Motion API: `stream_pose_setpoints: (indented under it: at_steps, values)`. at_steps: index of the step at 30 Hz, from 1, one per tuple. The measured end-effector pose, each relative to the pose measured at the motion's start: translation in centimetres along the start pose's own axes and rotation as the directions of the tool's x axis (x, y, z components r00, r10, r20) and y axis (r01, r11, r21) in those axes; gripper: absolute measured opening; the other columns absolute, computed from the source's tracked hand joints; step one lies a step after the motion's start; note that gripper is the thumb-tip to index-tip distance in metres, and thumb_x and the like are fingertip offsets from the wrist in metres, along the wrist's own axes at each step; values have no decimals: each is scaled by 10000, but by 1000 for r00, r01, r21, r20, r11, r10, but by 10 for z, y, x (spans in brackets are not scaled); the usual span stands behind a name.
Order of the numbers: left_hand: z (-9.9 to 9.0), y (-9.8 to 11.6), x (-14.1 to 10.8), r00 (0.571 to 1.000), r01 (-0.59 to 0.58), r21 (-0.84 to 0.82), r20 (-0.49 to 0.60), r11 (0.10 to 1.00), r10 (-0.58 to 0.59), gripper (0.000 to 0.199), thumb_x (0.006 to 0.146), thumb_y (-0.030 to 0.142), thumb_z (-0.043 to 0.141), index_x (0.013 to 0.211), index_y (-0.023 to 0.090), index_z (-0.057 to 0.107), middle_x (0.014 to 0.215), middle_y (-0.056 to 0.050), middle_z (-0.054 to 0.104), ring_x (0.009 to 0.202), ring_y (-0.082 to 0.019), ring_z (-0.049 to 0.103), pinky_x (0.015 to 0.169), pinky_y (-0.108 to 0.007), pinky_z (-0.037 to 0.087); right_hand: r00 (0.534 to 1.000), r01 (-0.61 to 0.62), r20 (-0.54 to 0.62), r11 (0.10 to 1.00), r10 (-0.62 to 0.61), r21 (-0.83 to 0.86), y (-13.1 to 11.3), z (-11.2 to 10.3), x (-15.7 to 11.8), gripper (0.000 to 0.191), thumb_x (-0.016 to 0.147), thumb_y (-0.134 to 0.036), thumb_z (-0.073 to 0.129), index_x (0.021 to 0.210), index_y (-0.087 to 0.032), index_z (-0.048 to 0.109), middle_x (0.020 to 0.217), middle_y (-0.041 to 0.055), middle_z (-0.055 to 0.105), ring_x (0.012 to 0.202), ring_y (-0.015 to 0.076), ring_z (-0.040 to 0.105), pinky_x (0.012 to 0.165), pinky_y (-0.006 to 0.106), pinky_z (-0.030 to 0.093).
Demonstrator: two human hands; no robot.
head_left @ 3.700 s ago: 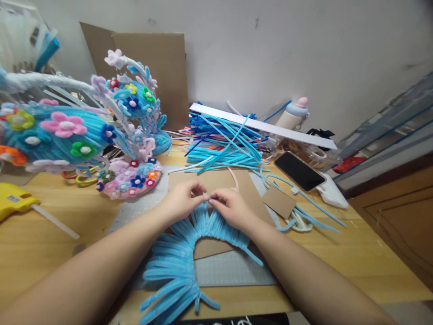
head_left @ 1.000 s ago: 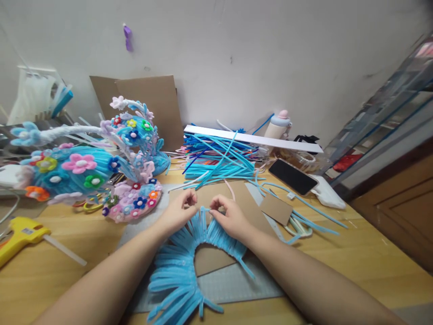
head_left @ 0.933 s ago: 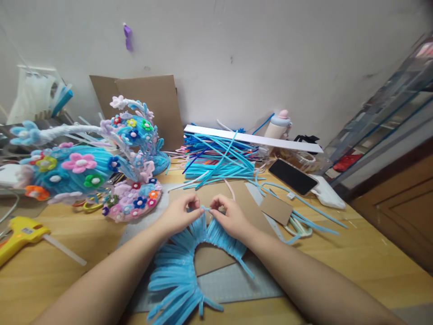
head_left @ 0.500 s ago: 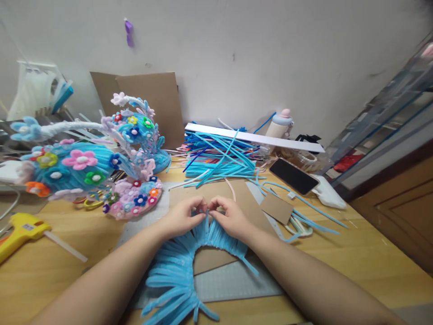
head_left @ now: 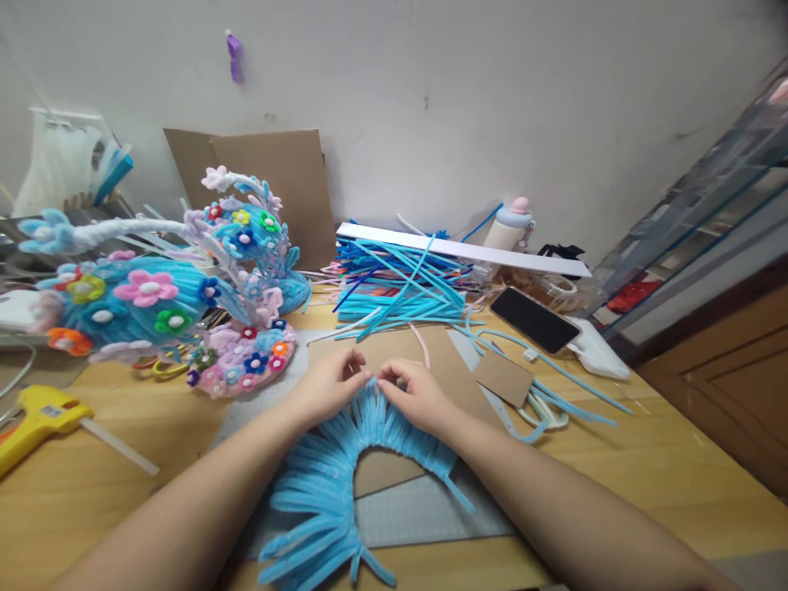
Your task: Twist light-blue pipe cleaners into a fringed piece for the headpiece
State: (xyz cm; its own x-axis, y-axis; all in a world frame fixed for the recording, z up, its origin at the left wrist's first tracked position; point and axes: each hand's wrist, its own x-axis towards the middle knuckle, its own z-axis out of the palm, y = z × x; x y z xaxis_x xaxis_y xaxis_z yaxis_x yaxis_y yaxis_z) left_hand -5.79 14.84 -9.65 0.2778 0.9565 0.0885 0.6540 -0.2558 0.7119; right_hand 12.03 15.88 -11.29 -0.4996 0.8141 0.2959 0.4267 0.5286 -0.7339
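Observation:
A curved, fan-like piece of light blue pipe cleaner loops lies on the mat and cardboard, its inner edge forming an arch. At the top of the arch my right hand pinches the tip of one loop between thumb and index finger. Just left of it is my left hand, its thumb tip close to the same loop and its index finger lifted a little apart. Both forearms reach around the fan, covering part of its outer loops. One loose blue end sticks out at the fan's right.
Flower-covered pipe cleaner ornaments stand at left, near a yellow glue gun. Behind my hands are piled blue pipe cleaners under a white strip. A phone, small cardboard piece and bottle are at right.
My left index finger has lifted away from its thumb, and the hand has shifted slightly left. The loop between my hands leans less upright. My right hand stays nearly in place.

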Motion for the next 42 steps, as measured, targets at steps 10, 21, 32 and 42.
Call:
stream_pose_setpoints:
  at_steps: [10,21,32,42]
  values:
    - [-2,0,0,962,47,-122,272,991,-12,196,740,271,469,837,149,587,771,9,591,757,-158,520,698,-248,398,997,-71,-31,997,70,-11,5,2,-1,79,783,-220,504,731,-182,550,683,-12,569,635,115,500,573,211,352]
    - [5,-3,0,975,77,-430,221,900,22,218,702,251,560,861,158,442,725,32,475,656,-88,450,599,-200,360,1000,-15,22,999,14,42,1,0,-1,85,778,-161,489,750,-171,569,733,1,582,691,123,524,604,218,376]
    - [10,-4,1,974,109,-530,225,841,15,237,689,244,589,836,157,426,712,39,482,638,-80,455,575,-195,332,995,-77,83,921,48,382,2,0,1,73,777,-151,491,836,-175,527,786,0,551,748,126,517,685,241,409]
    - [16,-7,1,977,81,-581,207,810,51,247,679,201,602,832,155,414,759,21,512,704,-90,494,645,-206,375,999,22,35,967,-32,254,-7,-2,-2,41,763,-164,550,756,-174,589,817,22,561,818,151,527,749,273,395]
